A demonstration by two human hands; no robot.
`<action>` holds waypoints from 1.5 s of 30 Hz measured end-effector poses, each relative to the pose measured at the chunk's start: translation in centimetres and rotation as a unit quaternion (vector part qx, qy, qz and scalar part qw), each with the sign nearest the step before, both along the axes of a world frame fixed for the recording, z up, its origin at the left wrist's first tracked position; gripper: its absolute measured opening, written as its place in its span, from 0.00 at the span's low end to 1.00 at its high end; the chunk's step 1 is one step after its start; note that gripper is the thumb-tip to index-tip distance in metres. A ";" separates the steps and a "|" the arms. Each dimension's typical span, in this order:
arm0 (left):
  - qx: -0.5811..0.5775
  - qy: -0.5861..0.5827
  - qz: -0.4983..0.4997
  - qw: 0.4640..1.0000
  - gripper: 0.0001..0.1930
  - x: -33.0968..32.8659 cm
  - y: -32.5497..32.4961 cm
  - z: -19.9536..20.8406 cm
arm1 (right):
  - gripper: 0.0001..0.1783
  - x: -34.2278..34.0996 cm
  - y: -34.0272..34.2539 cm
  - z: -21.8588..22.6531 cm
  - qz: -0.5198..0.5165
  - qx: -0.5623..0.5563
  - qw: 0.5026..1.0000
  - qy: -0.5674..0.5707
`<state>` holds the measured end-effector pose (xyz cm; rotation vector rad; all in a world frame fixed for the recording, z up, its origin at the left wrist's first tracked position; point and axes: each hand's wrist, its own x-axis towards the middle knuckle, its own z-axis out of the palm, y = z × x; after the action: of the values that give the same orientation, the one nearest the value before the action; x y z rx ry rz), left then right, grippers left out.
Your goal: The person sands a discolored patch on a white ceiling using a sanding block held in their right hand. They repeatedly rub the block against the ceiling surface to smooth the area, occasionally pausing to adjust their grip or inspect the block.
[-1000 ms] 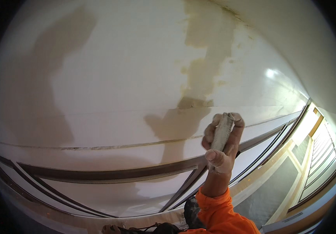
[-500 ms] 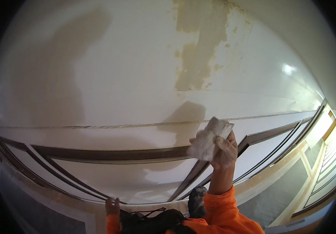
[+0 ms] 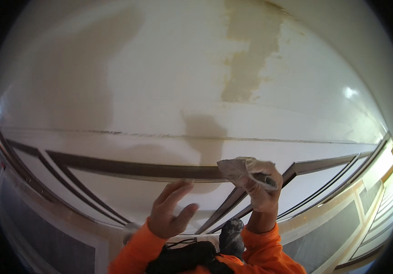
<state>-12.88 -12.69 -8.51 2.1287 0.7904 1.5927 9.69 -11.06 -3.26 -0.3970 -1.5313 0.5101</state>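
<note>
A dusty, greyish folded sheet that looks like sandpaper (image 3: 236, 167) is bent inside my right hand (image 3: 262, 185), whose fingers are wrapped round it. Its rolled end shows by the thumb side and a corner sticks out to the left. Both lie in front of the dark brown moulding on the white wall (image 3: 169, 82); whether the sheet touches it I cannot tell. To the left, my left hand (image 3: 171, 212) is raised with nothing in it, thumb and fingers apart and slightly blurred. Higher on the wall is a tan-grey patch (image 3: 251, 59) with ragged edges.
Dark brown moulding (image 3: 137, 169) frames the lower wall panels. A thin rough seam (image 3: 160, 135) runs across above it. Below me are a dusty dark shoe (image 3: 231, 237), a black bag or pouch (image 3: 183, 258) and a floor with grey panels (image 3: 324, 226) and pale borders.
My left hand has risen from the lower left toward my right hand. The sheet, spread out before, is now folded in my right hand. The view has shifted slightly.
</note>
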 end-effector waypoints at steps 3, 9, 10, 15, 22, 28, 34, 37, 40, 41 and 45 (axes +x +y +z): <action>0.089 -0.013 0.032 0.995 0.23 2.9 0.9 2.6 | 0.14 -1.7 -0.5 -0.8 0.024 -0.004 0.998 -0.050; 0.065 -0.011 0.019 0.998 0.19 4.1 0.7 2.3 | 0.16 -3.4 -0.1 -2.5 0.145 -0.114 0.977 0.105; 0.063 -0.008 0.022 0.998 0.17 4.0 0.8 2.4 | 0.17 -3.4 0.2 -2.5 0.134 -0.097 0.983 0.086; 0.040 -0.027 -0.034 0.998 0.09 4.1 1.2 2.2 | 0.22 -3.8 -0.2 -2.8 0.161 -0.176 0.961 0.141; -0.001 -0.066 -0.013 0.998 0.09 4.7 1.1 2.3 | 0.24 -2.3 0.1 -4.2 0.177 -0.247 0.934 0.186; -0.030 -0.086 -0.026 0.995 0.09 5.4 1.5 3.0 | 0.48 -3.3 0.0 -4.4 -0.313 -0.029 0.948 0.052; 0.032 0.025 -0.067 0.997 0.10 4.6 3.1 2.4 | 0.37 0.3 -2.2 -0.8 -0.344 0.132 0.880 -0.300; 0.062 0.059 -0.087 0.993 0.11 4.6 3.3 2.4 | 0.25 1.6 -1.9 0.3 -0.184 0.079 0.941 -0.273; -0.048 0.023 -0.135 0.989 0.12 5.1 2.5 2.7 | 0.19 1.8 -2.1 -1.4 -0.142 -0.100 0.982 -0.079; -0.103 0.001 -0.157 0.982 0.12 5.3 2.2 2.7 | 0.19 1.9 -1.8 -1.3 -0.175 -0.054 0.978 -0.099; -0.197 -0.056 -0.162 0.965 0.16 5.5 2.1 1.3 | 0.19 1.4 -0.5 -2.0 -0.229 -0.004 0.971 -0.072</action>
<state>-7.34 -10.61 -7.26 1.7599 0.6207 1.2514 11.07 -11.54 -5.25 -0.7847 -1.5139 0.1252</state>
